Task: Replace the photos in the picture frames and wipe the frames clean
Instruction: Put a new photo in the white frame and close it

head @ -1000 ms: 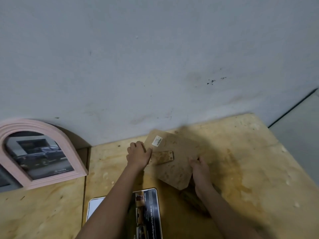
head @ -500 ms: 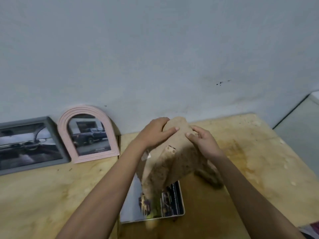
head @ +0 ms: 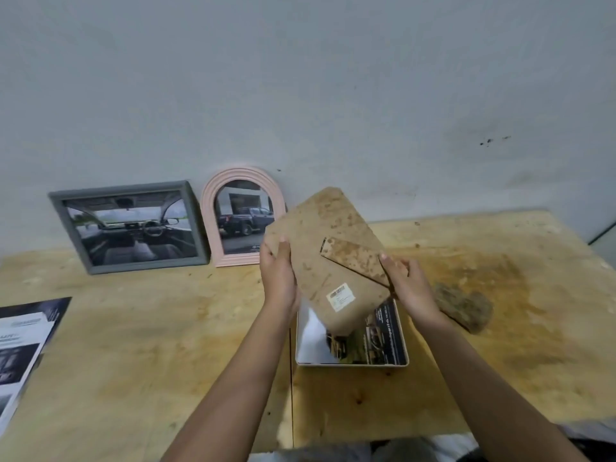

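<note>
Left hand [head: 279, 278] and right hand [head: 412, 290] grip the backing board [head: 316, 228] over your open frame [head: 353, 364]. Grey frame [head: 120, 189] and arched frame [head: 209, 211] stand filled; closing and wiping likely remain.

A stained plywood counter [head: 166, 345] is seen. At its far left, a grey frame [head: 130, 226] and a pink arched frame [head: 233, 225] are stood side by side against the wall. A white frame [head: 350, 363] is laid flat near the middle, a brown rag [head: 466, 308] to its right, and leaflets [head: 23, 338] at the left edge.

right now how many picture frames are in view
3. A grey frame leans on the wall at left, a pink arched frame leans beside it, and a white frame lies flat on the table, partly under the held backing board. None seems hidden.
</note>
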`<state>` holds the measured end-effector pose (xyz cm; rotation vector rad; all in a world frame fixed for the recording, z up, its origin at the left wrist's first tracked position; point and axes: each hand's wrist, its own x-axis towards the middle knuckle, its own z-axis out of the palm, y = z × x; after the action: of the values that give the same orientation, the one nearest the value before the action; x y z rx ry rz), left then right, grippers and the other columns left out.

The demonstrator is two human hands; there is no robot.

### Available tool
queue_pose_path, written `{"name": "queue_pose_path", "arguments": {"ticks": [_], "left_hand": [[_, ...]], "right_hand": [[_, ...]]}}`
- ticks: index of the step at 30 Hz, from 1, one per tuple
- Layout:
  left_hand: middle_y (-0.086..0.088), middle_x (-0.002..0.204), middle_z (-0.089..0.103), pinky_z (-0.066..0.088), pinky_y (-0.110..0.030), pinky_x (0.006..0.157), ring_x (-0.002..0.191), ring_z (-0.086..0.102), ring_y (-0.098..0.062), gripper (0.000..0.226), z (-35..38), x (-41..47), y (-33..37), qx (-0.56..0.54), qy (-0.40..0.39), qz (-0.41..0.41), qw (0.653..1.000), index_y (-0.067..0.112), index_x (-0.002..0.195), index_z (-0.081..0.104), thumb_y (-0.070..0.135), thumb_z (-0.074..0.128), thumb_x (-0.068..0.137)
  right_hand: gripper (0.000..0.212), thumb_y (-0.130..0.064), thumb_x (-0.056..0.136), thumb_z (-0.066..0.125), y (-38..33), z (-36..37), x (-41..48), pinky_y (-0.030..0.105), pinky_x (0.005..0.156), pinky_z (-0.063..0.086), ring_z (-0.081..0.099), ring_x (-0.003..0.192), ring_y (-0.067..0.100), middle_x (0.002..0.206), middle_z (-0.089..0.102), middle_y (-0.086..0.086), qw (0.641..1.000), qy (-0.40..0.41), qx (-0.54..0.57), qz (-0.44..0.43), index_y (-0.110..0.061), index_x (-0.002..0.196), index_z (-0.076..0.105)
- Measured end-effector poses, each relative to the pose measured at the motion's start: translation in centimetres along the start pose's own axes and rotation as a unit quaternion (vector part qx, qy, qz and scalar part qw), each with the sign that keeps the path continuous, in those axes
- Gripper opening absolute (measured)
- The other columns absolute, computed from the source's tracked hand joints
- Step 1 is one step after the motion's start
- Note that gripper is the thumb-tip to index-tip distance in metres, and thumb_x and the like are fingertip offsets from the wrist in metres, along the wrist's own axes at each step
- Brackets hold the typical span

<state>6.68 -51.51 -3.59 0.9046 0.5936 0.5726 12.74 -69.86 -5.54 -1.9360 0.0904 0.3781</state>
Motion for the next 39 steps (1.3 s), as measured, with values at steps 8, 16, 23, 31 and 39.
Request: {"name": "queue_pose_path", "arguments": {"ticks": [8,16,23,31,39], "left_hand": [[-0.013,0.123,0.050,0.047,-0.051,0.096,0.114,0.055,-0.031,0.042,-1.6,-2.0,-2.6,-0.118,0.131,-0.083,0.981,0.024,0.126,0.035,-0.002,0.043,0.096],[-0.016,0.109,0.063,0.052,-0.041,0.089,0.097,0.062,-0.026,0.027,-6.4,-3.2,-6.1,0.077,0.090,-0.095,0.988,0.004,0.116,0.053,0.003,0.059,0.089],[-0.006,0.091,0.066,0.049,-0.023,0.070,0.086,0.059,-0.019,0.015,-10.3,-4.8,-9.7,0.301,0.066,-0.130,0.942,0.004,0.100,0.067,0.009,0.061,0.088],[-0.006,0.097,0.058,0.038,-0.013,0.065,0.085,0.055,-0.013,0.019,-11.1,-5.3,-11.5,0.487,0.042,-0.016,0.872,0.015,0.106,0.069,0.020,0.057,0.093],[-0.010,0.132,0.041,0.030,-0.026,0.098,0.123,0.035,-0.028,0.037,-11.2,-6.2,-12.0,0.600,-0.042,0.019,0.798,0.010,0.130,0.055,0.024,0.039,0.100]], "right_hand": [[0.044,-0.009,0.088,0.060,0.2,1.7,-0.2,0.043,0.078,0.057,0.064,0.096,0.031,0.111,0.060,0.018,0.920,-0.055,0.373,0.105,-0.006,0.127,0.039],[0.054,-0.024,0.085,0.066,4.7,0.5,0.7,0.046,0.089,0.051,0.058,0.108,0.027,0.125,0.058,0.008,0.993,-0.015,0.084,0.084,-0.013,0.133,0.044],[0.030,-0.023,0.078,0.072,8.6,-0.7,1.0,0.033,0.059,0.048,0.060,0.077,0.022,0.086,0.062,0.006,0.995,0.024,-0.077,0.060,-0.008,0.098,0.055],[0.045,-0.026,0.080,0.071,10.5,0.4,1.6,0.026,0.073,0.044,0.056,0.092,0.019,0.110,0.060,0.010,0.983,0.030,-0.182,-0.011,-0.008,0.120,0.059],[0.050,-0.012,0.085,0.065,11.2,0.5,0.6,0.036,0.091,0.047,0.055,0.115,0.027,0.127,0.058,0.014,0.983,0.038,-0.178,-0.026,-0.002,0.131,0.050]]}}
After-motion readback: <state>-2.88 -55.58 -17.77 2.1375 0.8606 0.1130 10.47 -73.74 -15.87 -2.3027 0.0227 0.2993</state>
